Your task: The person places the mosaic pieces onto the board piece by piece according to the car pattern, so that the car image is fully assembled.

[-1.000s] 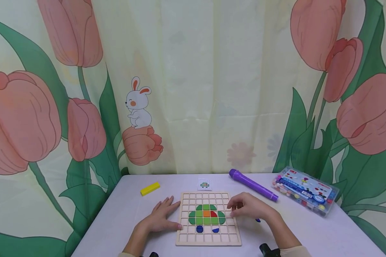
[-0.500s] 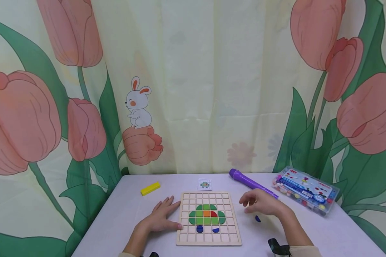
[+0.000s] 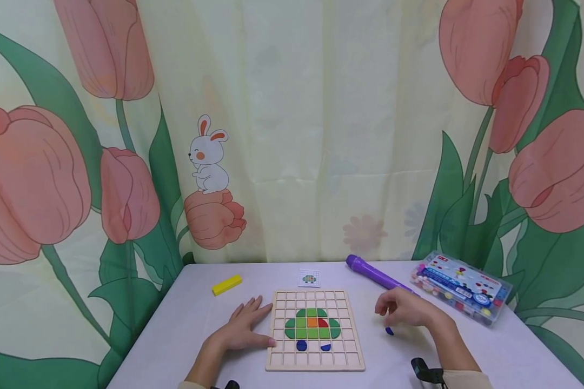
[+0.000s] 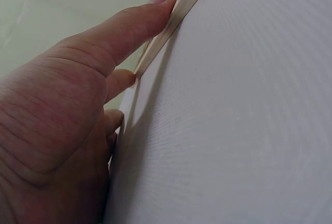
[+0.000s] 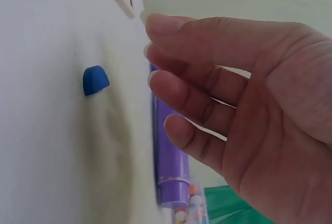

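A wooden grid board [image 3: 315, 357] lies mid-table, with green, orange, red and blue pieces set in its cells. My left hand [image 3: 245, 330] rests spread at its left side; in the left wrist view the thumb [image 4: 148, 22] touches the wooden edge. My right hand [image 3: 405, 308] hovers right of the board, fingers bent and nothing between them. Below its fingertips a loose blue piece [image 5: 95, 80] with a rounded side lies on the white cloth, apart from the hand. On the board are a round blue shape [image 3: 302, 346] and a blue half piece [image 3: 325, 347].
A small pattern card [image 3: 309, 278] lies behind the board. The yellow block [image 3: 226, 284] is at the back left. Behind my right hand lies a purple microphone [image 3: 373, 273], with a clear box of colourful beads [image 3: 462, 289] farther right.
My right hand has moved right, away from the board's right edge, and is now over the loose blue piece. The left hand stays where it was.
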Demonstrator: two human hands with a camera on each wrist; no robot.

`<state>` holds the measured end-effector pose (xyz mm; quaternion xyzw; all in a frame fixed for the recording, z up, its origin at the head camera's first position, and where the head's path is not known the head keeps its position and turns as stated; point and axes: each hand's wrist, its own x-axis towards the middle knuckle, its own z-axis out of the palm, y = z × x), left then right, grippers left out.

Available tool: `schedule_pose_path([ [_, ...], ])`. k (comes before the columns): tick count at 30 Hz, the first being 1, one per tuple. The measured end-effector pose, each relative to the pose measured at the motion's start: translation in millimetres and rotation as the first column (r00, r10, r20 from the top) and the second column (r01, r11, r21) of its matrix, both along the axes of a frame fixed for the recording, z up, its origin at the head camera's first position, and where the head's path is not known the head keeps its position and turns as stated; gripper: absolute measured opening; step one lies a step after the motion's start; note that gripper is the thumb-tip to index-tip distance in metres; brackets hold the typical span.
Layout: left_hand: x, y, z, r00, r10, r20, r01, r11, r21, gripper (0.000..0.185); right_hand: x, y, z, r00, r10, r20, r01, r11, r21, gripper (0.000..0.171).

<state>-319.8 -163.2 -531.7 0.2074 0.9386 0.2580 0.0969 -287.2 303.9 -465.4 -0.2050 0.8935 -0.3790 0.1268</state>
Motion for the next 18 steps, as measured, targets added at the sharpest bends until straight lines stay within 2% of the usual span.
schedule_pose_path([
  [12,-1.4,-0.8,-2.4,1.0,-0.003,-0.003,0.003,1.0,0.003,0.1,3.2,5.3,-7.6,0.992,-0.07,0.104,0.063,0.996,0.069,0.024],
  [18,-2.2,-0.9,-1.0,1.0,0.011,0.012,-0.011,1.0,-0.002,0.101,2.2,4.1,-12.2,0.99,-0.093,0.107,0.084,0.993,0.079,0.023],
])
